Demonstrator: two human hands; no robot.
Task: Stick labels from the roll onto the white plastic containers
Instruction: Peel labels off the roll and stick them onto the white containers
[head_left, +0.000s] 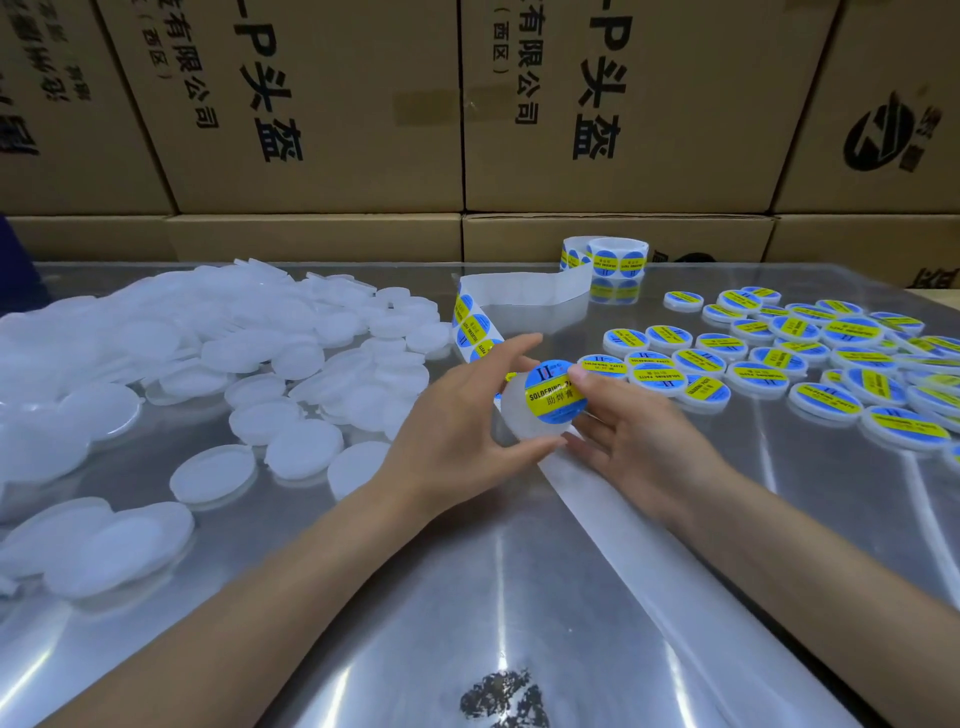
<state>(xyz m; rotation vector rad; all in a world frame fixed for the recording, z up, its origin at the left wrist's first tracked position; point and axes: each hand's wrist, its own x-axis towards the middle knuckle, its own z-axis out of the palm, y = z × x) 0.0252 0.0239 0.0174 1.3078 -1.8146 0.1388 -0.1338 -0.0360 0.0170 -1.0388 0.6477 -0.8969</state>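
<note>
Already your left hand (457, 415) grips a white container (530, 421) while right fingers (584, 374) pinch its label (555, 391); labelled containers (779, 358) lie at two o'clock, a bare pile (208, 353) at ten.

The round label (555, 396) reads "SOLDERING PASTE" (partly covered) and "助焊膏"; the cardboard boxes (322, 104) read "头盔" and "有限公司".

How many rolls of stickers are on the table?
1. The roll stands at the far edge of the table, against the cardboard boxes. Its strip trails toward the hands. Another could be hidden outside the view.
</note>
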